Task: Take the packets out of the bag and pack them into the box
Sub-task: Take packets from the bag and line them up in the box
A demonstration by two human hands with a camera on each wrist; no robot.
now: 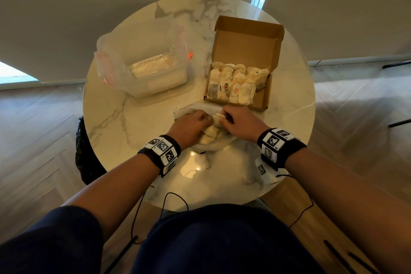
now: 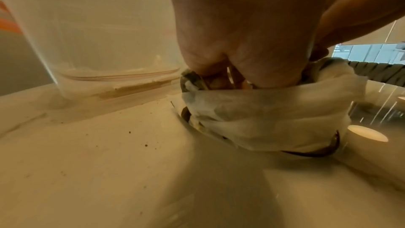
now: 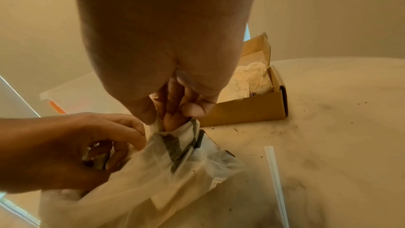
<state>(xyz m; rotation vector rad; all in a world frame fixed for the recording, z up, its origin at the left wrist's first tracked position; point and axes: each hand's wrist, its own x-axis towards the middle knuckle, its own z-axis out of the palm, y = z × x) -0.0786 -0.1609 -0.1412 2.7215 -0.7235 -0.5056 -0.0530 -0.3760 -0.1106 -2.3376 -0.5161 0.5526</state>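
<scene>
Near the table's [image 1: 111, 107] front edge, our left hand [image 1: 189, 128] grips the bag [image 3: 136, 176] while our right hand [image 1: 241, 123] pinches a packet [image 1: 218, 117] at its mouth.

1 cardboard box [image 1: 244, 51] at 1 o'clock, approx 12 packets [image 1: 231, 83] inside, exact no. unclear; 1 clear plastic tub [image 1: 155, 69] at 11 o'clock; 1 bag [image 1: 213, 140] at centre, packets in it too bunched to count; 2 hands; 1 round table [image 1: 133, 122]
</scene>
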